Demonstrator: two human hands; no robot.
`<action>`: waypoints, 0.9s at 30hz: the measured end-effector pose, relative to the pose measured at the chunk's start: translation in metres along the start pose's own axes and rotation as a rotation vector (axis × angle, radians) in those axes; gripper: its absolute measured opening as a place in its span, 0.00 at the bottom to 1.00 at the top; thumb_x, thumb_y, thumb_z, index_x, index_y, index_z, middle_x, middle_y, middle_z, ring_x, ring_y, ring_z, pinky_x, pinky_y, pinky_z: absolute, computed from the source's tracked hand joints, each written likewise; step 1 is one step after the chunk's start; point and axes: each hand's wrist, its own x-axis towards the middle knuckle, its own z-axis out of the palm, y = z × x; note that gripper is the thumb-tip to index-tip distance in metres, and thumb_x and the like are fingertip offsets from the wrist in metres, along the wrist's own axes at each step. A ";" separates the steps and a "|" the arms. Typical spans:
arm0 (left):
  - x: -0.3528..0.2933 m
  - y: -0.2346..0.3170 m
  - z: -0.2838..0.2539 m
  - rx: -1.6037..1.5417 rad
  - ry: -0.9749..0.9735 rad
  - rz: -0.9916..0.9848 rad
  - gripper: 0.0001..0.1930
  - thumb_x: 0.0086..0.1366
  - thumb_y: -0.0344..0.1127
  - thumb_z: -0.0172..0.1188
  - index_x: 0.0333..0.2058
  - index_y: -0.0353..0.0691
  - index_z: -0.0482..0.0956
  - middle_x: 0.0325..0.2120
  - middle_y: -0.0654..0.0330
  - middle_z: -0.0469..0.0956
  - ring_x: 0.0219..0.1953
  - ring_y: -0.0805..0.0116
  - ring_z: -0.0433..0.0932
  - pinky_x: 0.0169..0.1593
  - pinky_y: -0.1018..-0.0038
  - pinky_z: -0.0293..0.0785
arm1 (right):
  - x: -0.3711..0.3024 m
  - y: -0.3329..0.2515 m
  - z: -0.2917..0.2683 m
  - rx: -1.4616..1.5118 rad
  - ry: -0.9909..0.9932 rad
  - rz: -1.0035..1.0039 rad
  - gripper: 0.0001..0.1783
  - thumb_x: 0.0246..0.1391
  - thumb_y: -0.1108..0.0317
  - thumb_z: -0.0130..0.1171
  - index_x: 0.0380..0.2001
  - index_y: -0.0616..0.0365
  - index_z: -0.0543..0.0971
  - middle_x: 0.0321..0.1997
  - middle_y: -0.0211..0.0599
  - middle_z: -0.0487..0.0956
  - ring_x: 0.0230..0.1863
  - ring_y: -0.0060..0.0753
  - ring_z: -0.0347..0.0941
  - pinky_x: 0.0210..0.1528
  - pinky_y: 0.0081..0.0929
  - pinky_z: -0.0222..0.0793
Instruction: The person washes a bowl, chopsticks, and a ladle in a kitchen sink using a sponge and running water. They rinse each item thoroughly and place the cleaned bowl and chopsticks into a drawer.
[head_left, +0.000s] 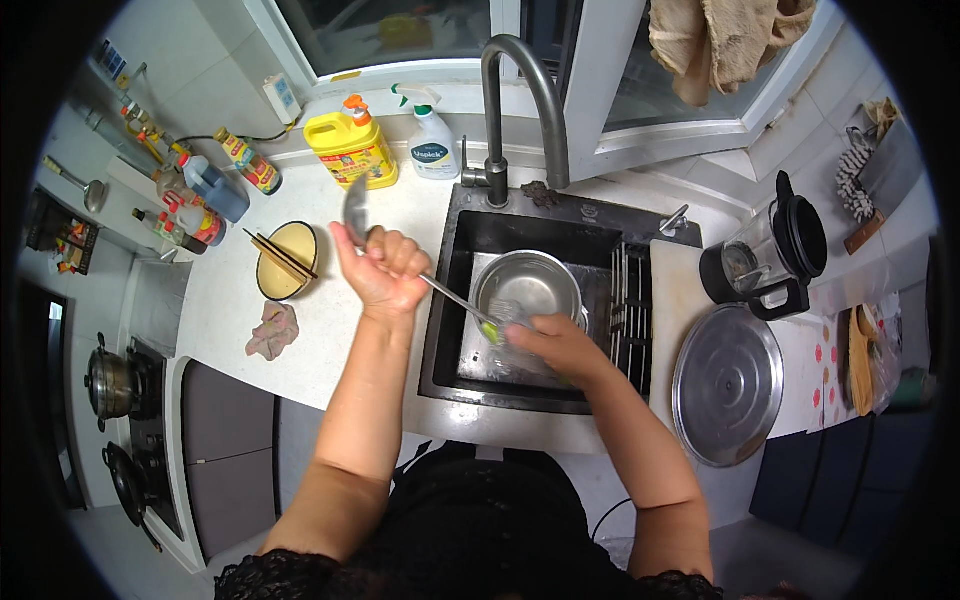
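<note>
To your far left on the counter, a pale yellow bowl (298, 237) carries a few chopsticks (282, 260) across it, with a crumpled pink cloth (273, 331) lying just below. Next comes the metal ladle (355, 210) — or large spoon, the shape of its head is partly hidden — raised over the counter beside the sink's left edge, head up and tilted, its handle slanting down to the right over the sink (540, 228). Your left hand (385, 270) is curled around it close under the head, fingers bent over the metal and thumb standing up. Expect the ladle to be stiff and fairly light, hard to break, but likely slippery if wet; the neck where you have it looks the surest hold, since the thin shank could roll in a loose grip. Over the sink, above the steel pot (545, 285), your right hand (555, 345) is pinched on a clear, filmy wad (515, 312) with a green patch, set against the handle's lower end. That wad should be soft and nearly weightless — press it flat with fingertips rather than trusting its edges; its exact make is blurred. Farther right stand a wire rack (630, 310) and a round metal lid (728, 390).
</note>
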 end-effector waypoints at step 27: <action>-0.001 -0.053 0.007 0.439 0.344 -0.166 0.28 0.62 0.66 0.40 0.19 0.46 0.62 0.11 0.70 0.52 0.15 0.76 0.53 0.21 0.78 0.54 | 0.027 0.001 0.028 -0.442 0.179 -0.305 0.15 0.48 0.60 0.55 0.24 0.65 0.72 0.17 0.48 0.72 0.19 0.41 0.71 0.25 0.34 0.64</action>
